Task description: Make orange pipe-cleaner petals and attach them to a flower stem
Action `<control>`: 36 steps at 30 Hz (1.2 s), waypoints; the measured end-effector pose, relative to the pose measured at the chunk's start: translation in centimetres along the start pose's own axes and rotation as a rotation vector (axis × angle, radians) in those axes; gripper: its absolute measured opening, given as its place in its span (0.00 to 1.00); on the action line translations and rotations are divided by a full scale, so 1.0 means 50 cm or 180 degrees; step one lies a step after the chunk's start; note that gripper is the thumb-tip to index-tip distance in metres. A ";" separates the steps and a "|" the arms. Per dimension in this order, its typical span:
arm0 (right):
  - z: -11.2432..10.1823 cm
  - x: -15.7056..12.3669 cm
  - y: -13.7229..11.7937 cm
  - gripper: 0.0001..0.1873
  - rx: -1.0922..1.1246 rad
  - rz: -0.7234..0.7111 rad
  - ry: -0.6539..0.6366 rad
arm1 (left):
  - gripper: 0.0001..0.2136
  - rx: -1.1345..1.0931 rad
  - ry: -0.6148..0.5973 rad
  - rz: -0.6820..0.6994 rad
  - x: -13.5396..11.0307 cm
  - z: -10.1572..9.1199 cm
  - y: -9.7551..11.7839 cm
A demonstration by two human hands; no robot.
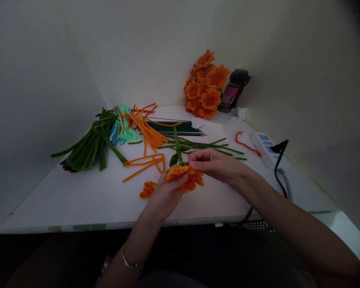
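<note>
An orange pipe-cleaner flower [186, 178] with a green stem [177, 146] is held over the white table [78, 196]. My left hand [165, 194] is closed under the flower head, thumb on the petals. My right hand [214, 164] pinches the top of the flower where the stem meets it. The stem points away from me, with a small green leaf at its side.
Loose orange petal pieces [147, 189] and bent orange pipe cleaners [147, 162] lie left of my hands. Behind them lie green pipe cleaners [90, 146], teal ones [123, 128] and dark wires [174, 127]. A finished orange bouquet [205, 86], a dark bottle [234, 90] and a power strip [265, 148] stand at right.
</note>
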State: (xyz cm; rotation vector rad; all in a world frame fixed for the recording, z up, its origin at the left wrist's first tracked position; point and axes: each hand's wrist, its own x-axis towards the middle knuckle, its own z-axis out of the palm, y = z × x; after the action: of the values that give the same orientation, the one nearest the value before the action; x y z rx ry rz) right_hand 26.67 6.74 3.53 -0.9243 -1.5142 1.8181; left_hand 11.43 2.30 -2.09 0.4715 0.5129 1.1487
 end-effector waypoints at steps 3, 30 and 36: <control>-0.001 0.006 0.005 0.17 -0.0027 0.0076 -0.0047 | 0.07 0.0008 0.0015 -0.0011 0.000 -0.003 -0.003; 0.011 -0.062 0.009 0.06 -0.4064 -0.2521 0.1142 | 0.12 0.0672 -0.0083 0.0533 0.019 -0.003 -0.014; 0.018 -0.059 0.003 0.09 -0.5044 -0.2584 0.1132 | 0.11 0.0498 0.0080 0.0584 0.017 0.007 -0.021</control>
State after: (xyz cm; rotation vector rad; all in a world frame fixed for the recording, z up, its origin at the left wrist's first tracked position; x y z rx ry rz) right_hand 27.66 3.84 3.91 -0.8682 -2.4158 -0.3471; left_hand 12.68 2.73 -2.54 0.6506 0.5934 1.2969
